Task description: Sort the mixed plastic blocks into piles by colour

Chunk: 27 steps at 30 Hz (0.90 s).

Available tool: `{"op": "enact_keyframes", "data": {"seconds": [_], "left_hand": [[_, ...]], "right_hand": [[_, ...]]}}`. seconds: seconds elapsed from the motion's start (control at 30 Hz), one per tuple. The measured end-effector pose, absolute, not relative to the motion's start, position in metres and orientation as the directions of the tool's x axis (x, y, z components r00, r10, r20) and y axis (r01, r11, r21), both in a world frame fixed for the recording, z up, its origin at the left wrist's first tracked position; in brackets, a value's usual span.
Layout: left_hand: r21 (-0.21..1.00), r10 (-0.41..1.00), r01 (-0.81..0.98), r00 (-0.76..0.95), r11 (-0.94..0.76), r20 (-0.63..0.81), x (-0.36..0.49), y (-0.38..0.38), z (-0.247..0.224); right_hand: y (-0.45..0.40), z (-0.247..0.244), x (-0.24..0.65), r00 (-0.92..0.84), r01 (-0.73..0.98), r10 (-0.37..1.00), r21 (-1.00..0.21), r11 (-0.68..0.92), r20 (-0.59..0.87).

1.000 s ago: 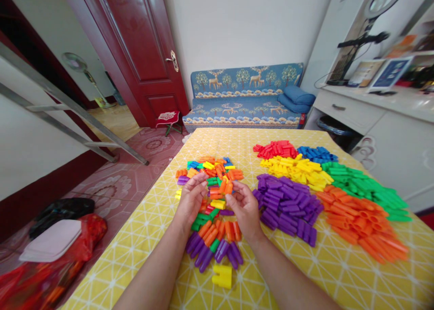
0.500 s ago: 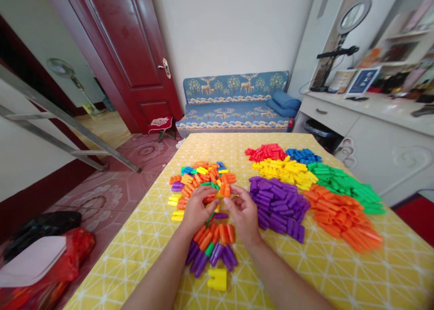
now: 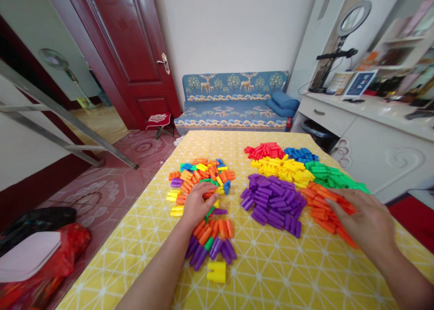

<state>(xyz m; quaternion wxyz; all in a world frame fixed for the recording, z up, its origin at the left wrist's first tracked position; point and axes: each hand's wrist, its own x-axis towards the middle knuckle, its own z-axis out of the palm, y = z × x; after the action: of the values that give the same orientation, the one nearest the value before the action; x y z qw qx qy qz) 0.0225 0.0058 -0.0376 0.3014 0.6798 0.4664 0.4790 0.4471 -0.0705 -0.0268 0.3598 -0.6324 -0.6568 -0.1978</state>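
Orange pieces (image 3: 320,202), three o'clock of purple pile (image 3: 274,202): likely light, stiff, slick; pinch mid-barrel. Right hand (image 3: 371,221) there, fingers parted; left hand (image 3: 196,207), cannot tell grip.

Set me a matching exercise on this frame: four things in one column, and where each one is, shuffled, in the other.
Things
1. Left hand
2. Right hand
3. Purple pile
4. Lone yellow piece

Places
A. Between the mixed-colour pieces and the orange pile
B. Apart from the rest on the tablecloth, nearest the camera
C. At the mixed-colour pieces
D. At the orange pile, partly covering it

Right pairs: 1-C, 2-D, 3-A, 4-B
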Motion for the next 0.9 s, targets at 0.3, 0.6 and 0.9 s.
{"op": "enact_keyframes", "data": {"seconds": [0.3, 0.6, 0.9], "left_hand": [[0.851, 0.921, 0.354, 0.114, -0.388, 0.373, 0.022, 0.005, -0.037], [0.806, 0.902, 0.409, 0.138, -0.427, 0.408, 0.021, 0.006, -0.041], [0.836, 0.910, 0.368, 0.089, -0.408, 0.405, 0.019, 0.008, -0.043]], "right_hand": [[-0.075, -0.043, 0.456, 0.070, 0.991, 0.665, -0.130, 0.041, 0.744], [-0.085, -0.009, 0.398, 0.189, 0.923, 0.585, -0.347, 0.169, 0.789], [-0.044, -0.016, 0.209, -0.102, 0.445, 0.862, -0.752, 0.486, 0.497]]}}
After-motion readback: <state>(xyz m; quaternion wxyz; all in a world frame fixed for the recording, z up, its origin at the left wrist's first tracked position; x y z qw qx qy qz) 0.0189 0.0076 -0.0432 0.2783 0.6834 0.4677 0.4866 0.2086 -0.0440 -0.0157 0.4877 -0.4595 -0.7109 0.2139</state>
